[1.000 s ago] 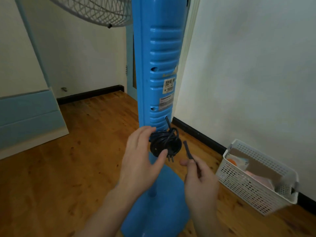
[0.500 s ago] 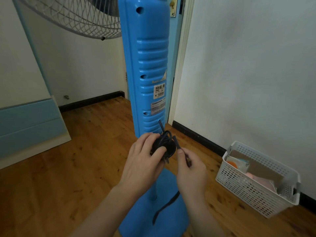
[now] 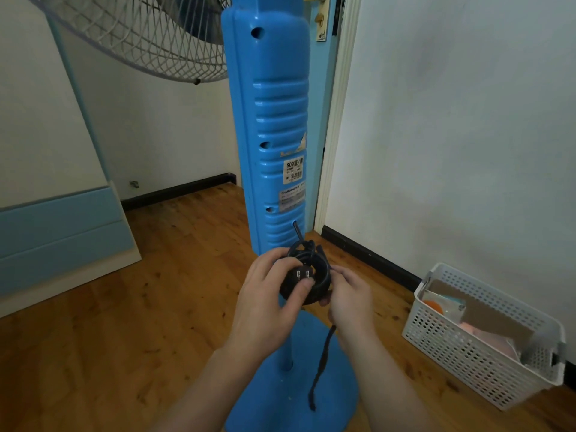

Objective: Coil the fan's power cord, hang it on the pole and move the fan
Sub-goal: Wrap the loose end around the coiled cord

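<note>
The coiled black power cord (image 3: 307, 275) sits bunched into a tight round bundle right between the two hands, held in front of the lower part of the blue fan pole (image 3: 269, 126) and above the fan's round blue base (image 3: 293, 397). The left hand (image 3: 265, 304) grips the bundle from its left side, fingers curled round the back of the coil and the thumb pressed on the front, just below the plug (image 3: 303, 273), whose two metal prongs face the camera. The right hand (image 3: 350, 299) closes on the bundle's right edge, fingers curled in against the loops; whether it pinches the cord itself or only the strap there cannot be told. A dark, flat strap (image 3: 321, 366) hangs down from under the right hand, dangling loose in front of the base with its free end near the base's surface. From the top of the coil a short run of cord rises to a hole low on the ribbed back of the pole, where it enters the housing.

The wire grille of the fan head (image 3: 134, 35) shows at the upper left. The fan stands on a wooden floor (image 3: 109, 322) near a doorway. To the right, against the white wall, a white perforated plastic basket (image 3: 486, 363) rests on the floor, well apart from the hands, with some packets inside. At the far left stands a pale blue panelled piece of furniture (image 3: 59, 238).
</note>
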Demonstrator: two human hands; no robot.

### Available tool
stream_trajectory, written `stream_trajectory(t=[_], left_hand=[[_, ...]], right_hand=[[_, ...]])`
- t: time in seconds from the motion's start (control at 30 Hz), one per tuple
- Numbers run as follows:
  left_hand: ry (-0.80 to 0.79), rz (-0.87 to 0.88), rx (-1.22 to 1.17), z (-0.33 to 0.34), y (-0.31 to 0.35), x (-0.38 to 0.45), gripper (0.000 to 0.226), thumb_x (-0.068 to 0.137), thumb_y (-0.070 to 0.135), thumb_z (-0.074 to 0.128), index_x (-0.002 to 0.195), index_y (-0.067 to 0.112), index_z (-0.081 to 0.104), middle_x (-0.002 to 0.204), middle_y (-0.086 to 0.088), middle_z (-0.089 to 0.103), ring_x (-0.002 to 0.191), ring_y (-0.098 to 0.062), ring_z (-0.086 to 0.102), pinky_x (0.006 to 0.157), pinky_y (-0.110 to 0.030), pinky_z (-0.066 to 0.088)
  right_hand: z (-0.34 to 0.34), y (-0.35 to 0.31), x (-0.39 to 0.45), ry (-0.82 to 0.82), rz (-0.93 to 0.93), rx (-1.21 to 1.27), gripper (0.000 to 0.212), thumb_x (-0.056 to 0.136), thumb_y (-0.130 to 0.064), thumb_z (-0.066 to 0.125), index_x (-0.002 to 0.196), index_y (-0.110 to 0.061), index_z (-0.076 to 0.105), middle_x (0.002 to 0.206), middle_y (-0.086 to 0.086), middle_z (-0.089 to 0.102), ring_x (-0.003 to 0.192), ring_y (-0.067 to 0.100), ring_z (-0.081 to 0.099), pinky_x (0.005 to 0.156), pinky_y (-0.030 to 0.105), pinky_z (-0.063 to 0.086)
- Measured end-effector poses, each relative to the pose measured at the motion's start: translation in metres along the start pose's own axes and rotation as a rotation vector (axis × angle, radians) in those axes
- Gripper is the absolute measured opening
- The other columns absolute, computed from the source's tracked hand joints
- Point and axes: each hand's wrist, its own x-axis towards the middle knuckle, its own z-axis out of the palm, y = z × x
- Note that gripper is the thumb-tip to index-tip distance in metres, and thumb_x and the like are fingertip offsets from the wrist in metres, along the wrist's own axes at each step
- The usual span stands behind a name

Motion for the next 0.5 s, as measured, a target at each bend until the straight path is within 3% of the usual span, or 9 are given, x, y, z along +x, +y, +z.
stream_trajectory(t=[0.1,0.17,0.23,0.4,0.5], left_hand=[[0.031,-0.049,-0.121,0.000,0.004,0.000,0.027,0.097,0.042,0.055,0.114,0.022,0.062,0.115,0.011,0.060,0.112,-0.010,0.058,0.094,-0.032,0.051],[0.056,-0.079,-0.170,0.001,0.007,0.000,0.028,0.097,0.042,0.054,0.115,0.022,0.061,0.111,0.011,0.060,0.108,-0.010,0.059,0.090,-0.032,0.051],[0.083,-0.113,-0.208,0.002,0.010,0.001,0.028,0.097,0.042,0.052,0.116,0.023,0.060,0.111,0.010,0.059,0.108,-0.012,0.059,0.090,-0.034,0.052],[0.110,-0.140,-0.293,0.003,0.010,-0.004,0.028,0.098,0.040,0.049,0.119,0.022,0.056,0.114,0.007,0.059,0.109,-0.017,0.061,0.090,-0.044,0.054],[0.110,-0.151,-0.310,0.004,0.009,-0.010,0.031,0.099,0.041,0.047,0.121,0.022,0.055,0.118,0.008,0.060,0.113,-0.015,0.061,0.091,-0.042,0.054]], right_hand=[[-0.002,0.001,0.004,-0.014,0.029,-0.003,0.034,0.098,-0.023,0.050,0.079,-0.029,0.077,0.064,-0.008,0.064,0.056,0.007,0.051,0.050,0.022,0.036],[-0.001,0.002,0.005,-0.042,0.084,0.013,0.030,0.094,-0.020,0.049,0.072,-0.019,0.069,0.058,-0.003,0.052,0.047,0.010,0.040,0.043,0.023,0.030],[0.001,0.002,0.005,-0.109,0.172,0.057,0.018,0.091,-0.018,0.049,0.077,-0.017,0.060,0.055,-0.002,0.042,0.043,0.011,0.031,0.037,0.022,0.023],[-0.008,-0.005,0.007,-0.242,0.291,0.032,0.016,0.096,-0.023,0.053,0.092,-0.013,0.065,0.057,0.001,0.046,0.040,0.009,0.033,0.036,0.022,0.019],[-0.021,-0.010,0.009,-0.310,0.309,-0.049,0.020,0.098,-0.026,0.054,0.091,-0.011,0.064,0.061,0.002,0.050,0.041,0.009,0.035,0.036,0.022,0.019]])
